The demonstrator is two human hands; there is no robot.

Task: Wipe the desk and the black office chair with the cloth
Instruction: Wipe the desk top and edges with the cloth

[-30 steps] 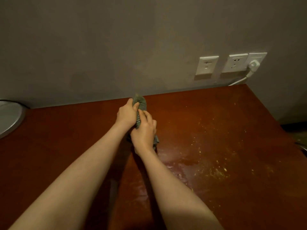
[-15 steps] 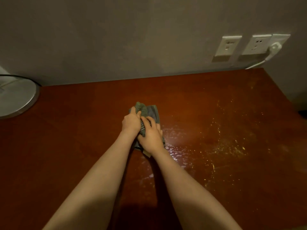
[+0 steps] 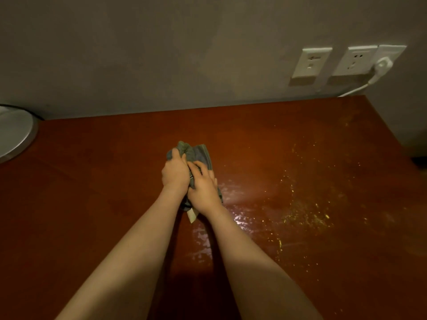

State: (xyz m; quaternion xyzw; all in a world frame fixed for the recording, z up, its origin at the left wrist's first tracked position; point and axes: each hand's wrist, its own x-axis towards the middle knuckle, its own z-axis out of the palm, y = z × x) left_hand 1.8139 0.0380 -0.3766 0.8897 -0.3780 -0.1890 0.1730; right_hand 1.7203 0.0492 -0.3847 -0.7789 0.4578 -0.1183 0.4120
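A bunched grey-green cloth (image 3: 200, 154) lies pressed on the reddish-brown desk (image 3: 92, 192), near its middle. My left hand (image 3: 175, 172) grips the cloth's left part, and my right hand (image 3: 203, 188) grips it just beside, both held close together. A pale label sticks out of the cloth under my right wrist. Wet streaks (image 3: 233, 204) shine on the desk right of my hands, and yellow crumbs (image 3: 302, 213) are scattered further right. The black office chair is out of view.
A round silver base (image 3: 13, 132) with a dark cable stands at the desk's far left. On the wall at the back right are white sockets (image 3: 310, 62), one with a white plug (image 3: 382, 65) and cord. The desk's right edge lies near the corner.
My hands and the cloth have slid from beside the wall back toward me on the desk. The camera view has shifted a little as well.
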